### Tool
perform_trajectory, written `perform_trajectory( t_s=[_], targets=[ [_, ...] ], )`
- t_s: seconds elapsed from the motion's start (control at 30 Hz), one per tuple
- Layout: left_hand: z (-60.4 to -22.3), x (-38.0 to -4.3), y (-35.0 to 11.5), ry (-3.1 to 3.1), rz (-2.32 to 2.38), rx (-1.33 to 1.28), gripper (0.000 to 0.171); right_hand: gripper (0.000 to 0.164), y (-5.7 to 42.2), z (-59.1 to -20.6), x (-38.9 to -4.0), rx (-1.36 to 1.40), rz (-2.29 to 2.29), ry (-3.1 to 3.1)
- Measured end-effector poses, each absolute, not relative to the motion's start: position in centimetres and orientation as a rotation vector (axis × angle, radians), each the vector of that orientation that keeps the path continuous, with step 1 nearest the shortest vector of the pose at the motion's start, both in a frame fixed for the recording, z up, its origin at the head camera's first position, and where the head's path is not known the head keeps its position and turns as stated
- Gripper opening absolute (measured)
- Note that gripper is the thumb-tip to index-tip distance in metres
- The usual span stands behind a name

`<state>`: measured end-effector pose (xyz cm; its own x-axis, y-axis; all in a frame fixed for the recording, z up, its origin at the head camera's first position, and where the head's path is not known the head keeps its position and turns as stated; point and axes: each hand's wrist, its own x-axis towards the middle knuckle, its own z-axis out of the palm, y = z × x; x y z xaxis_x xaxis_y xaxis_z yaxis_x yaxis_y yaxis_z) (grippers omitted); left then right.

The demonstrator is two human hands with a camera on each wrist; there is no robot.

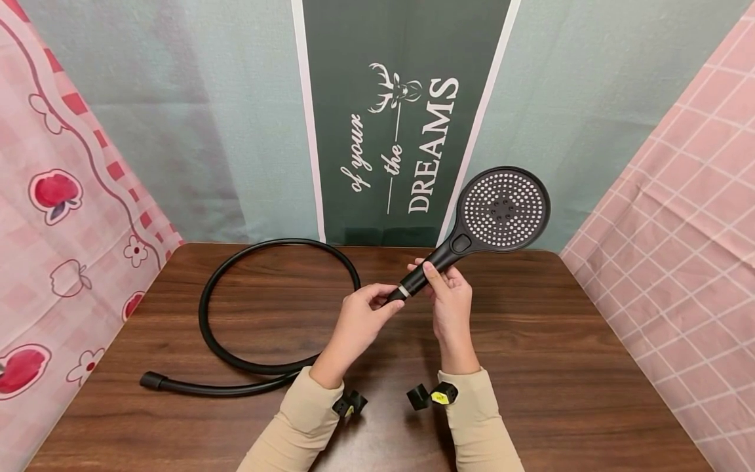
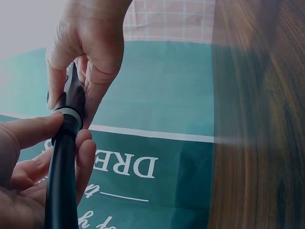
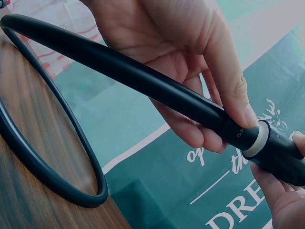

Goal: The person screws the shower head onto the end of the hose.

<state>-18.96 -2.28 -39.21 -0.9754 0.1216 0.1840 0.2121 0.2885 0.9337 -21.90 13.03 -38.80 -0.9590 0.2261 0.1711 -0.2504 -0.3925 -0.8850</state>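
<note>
Shower head [image 1: 503,210]: is held in the right hand [image 1: 453,305] above the table [image 1: 560,367].
Hose [image 1: 259,368]: one end is pinched by the left hand [image 1: 362,318] at the handle [image 1: 441,254]; its loop is laid toward the far left corner.

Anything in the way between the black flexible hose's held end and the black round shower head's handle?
Nothing visible blocks them: the hose end, held by the left hand, lines up with the handle in the right hand; only a pale ring shows between.
</note>
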Motion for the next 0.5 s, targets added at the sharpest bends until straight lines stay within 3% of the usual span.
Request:
perform_trajectory(
  t_s=[0.5],
  targets=[
    [-39.06, -18.96, -2.51, -2.425, -1.958, -0.365, 0.027, 0.013, 12.96, -38.83, -21.98, 0.058, 2.407, -1.547]
  ],
)
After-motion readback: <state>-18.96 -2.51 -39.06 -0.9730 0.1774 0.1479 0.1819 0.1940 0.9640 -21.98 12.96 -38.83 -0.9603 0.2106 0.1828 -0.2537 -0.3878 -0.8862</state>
